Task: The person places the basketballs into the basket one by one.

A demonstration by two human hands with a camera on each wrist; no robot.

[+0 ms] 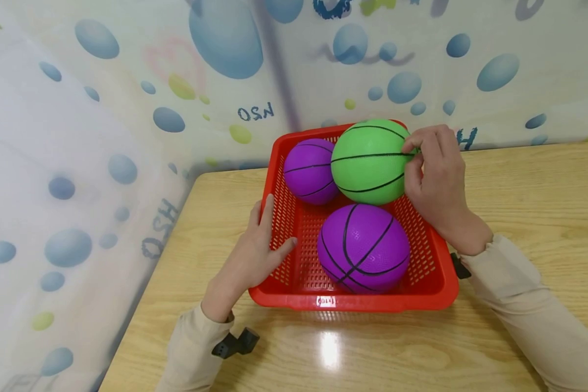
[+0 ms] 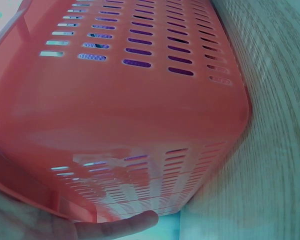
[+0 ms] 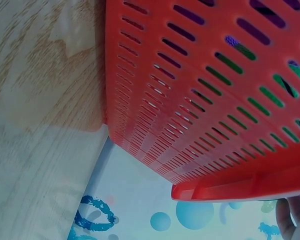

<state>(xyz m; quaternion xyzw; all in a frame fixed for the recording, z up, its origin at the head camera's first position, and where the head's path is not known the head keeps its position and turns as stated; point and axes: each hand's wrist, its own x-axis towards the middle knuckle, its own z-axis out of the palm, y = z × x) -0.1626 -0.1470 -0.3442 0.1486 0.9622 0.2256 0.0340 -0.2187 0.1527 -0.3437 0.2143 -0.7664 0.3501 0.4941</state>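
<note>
A red plastic basket point(image 1: 353, 302) with slotted walls holds a green ball point(image 1: 369, 163), a small purple ball point(image 1: 310, 173) and a larger purple ball point(image 1: 362, 247), all with black basketball lines. My left hand point(image 1: 257, 247) grips the basket's left rim, thumb on the inner side and fingers outside. In the left wrist view one finger point(image 2: 120, 226) lies along the outer wall. At the back right, my right hand point(image 1: 436, 174) has its fingers curled and pinches the green ball's right side with thumb and index finger. The right wrist view mostly shows the basket's slotted wall point(image 3: 155, 125).
The basket stands on a light wooden table point(image 1: 534, 207). Close behind and to the left is a pale wall covering point(image 1: 304, 87) with blue and green drops. A black strap device point(image 1: 235, 344) sits at the left wrist.
</note>
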